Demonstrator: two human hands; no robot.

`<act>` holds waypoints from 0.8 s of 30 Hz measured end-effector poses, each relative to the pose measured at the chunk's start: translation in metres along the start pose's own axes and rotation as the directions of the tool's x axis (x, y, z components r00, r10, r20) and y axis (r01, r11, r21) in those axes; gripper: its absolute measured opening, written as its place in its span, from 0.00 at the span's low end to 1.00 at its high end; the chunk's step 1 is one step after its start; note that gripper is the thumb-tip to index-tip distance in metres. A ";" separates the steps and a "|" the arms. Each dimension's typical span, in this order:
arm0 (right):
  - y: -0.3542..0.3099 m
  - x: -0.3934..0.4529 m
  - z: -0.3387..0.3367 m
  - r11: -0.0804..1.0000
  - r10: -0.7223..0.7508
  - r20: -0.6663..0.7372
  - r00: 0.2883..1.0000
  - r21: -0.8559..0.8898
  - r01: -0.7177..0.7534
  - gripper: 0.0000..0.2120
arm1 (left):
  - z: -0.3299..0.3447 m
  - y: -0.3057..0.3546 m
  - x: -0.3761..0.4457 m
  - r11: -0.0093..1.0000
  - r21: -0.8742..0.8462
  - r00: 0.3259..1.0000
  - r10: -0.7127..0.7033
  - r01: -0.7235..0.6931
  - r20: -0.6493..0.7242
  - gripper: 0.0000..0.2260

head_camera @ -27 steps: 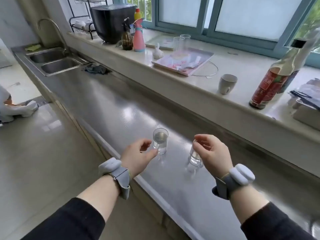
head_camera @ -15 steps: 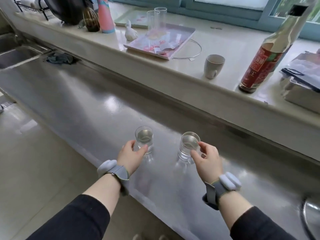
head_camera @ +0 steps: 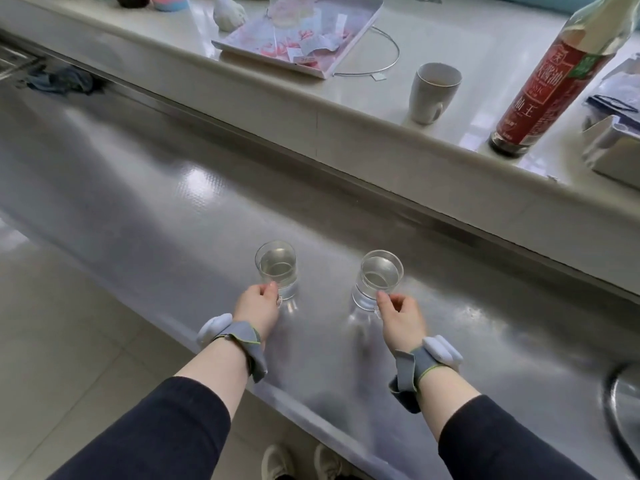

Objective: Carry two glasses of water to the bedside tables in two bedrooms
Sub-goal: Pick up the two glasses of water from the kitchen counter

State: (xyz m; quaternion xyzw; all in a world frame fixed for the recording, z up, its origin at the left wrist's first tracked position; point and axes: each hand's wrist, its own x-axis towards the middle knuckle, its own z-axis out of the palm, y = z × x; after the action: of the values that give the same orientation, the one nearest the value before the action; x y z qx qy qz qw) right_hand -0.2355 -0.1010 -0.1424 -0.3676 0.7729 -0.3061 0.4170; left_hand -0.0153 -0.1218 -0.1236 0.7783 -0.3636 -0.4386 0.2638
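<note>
Two clear glasses of water stand on the steel counter (head_camera: pixel 145 209) near its front edge. My left hand (head_camera: pixel 258 306) grips the handle of the left glass (head_camera: pixel 277 268) from the near side. My right hand (head_camera: pixel 401 318) grips the handle of the right glass (head_camera: pixel 379 282), thumb up at its rim. Both glasses sit upright on the counter, roughly a hand's width apart. Both wrists wear grey straps with white sensors.
A raised stone ledge (head_camera: pixel 346 116) runs behind the counter, carrying a white mug (head_camera: pixel 433 91), a tall red-labelled bottle (head_camera: pixel 554 81), a patterned tray (head_camera: pixel 301 39) and a box (head_camera: pixel 613 147) at the right. A dark cloth (head_camera: pixel 59 81) lies far left. A dark round rim (head_camera: pixel 620 410) shows at the right edge.
Both hands have moved from hovering beside the glasses to closing on their handles. The camera has tilted down and come closer to the counter.
</note>
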 end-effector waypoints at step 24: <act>-0.008 -0.003 0.029 0.959 -0.145 0.168 0.975 0.267 0.097 0.14 | -0.012 -0.024 -0.041 0.829 -0.559 0.985 -0.065 -0.037 -0.161 0.10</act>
State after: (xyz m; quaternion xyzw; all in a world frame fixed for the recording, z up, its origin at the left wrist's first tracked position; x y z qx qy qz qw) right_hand -0.2059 -0.1076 -0.1481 -0.3843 0.6604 -0.3930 0.5116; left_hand -0.0113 -0.0742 -0.1151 0.7047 -0.1893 -0.4584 0.5073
